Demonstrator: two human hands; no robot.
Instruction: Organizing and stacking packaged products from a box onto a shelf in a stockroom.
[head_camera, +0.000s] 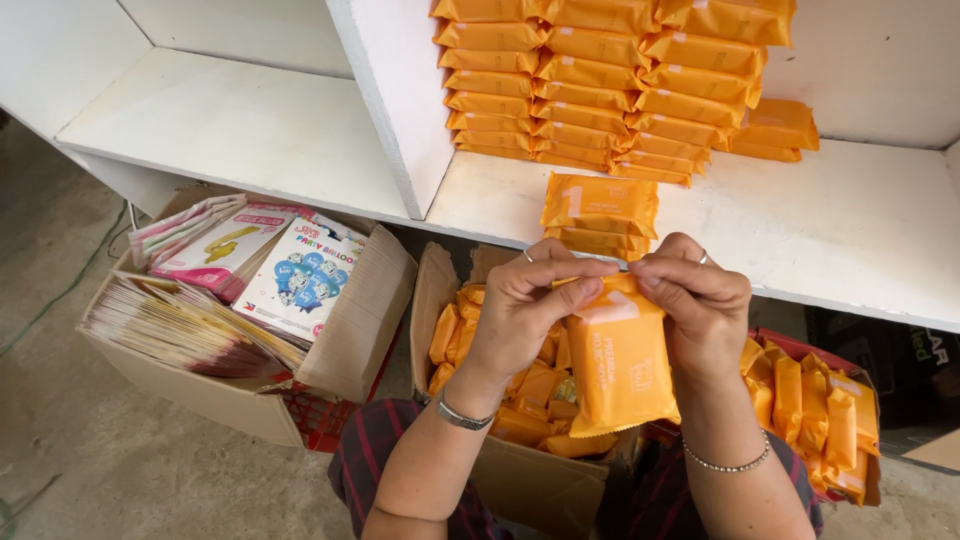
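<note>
Both hands hold one orange soft packet (618, 365) up by its top edge, above my lap. My left hand (530, 300) pinches the top left corner, and my right hand (700, 300) pinches the top right. Each wrist wears a bracelet. Just behind the held packet a small pile of the same orange packets (600, 210) lies at the front edge of the white shelf (850, 230). Deeper on that shelf stand tall stacks of orange packets (610, 80). Below my hands an open cardboard box (520, 470) holds several more orange packets.
A second box of orange packets (830, 420) sits at the right. To the left, an open cardboard box (220, 390) is packed with flat balloon packs (300, 280). A white upright panel (395, 100) divides the shelf. Grey concrete floor (60, 260) lies at the left.
</note>
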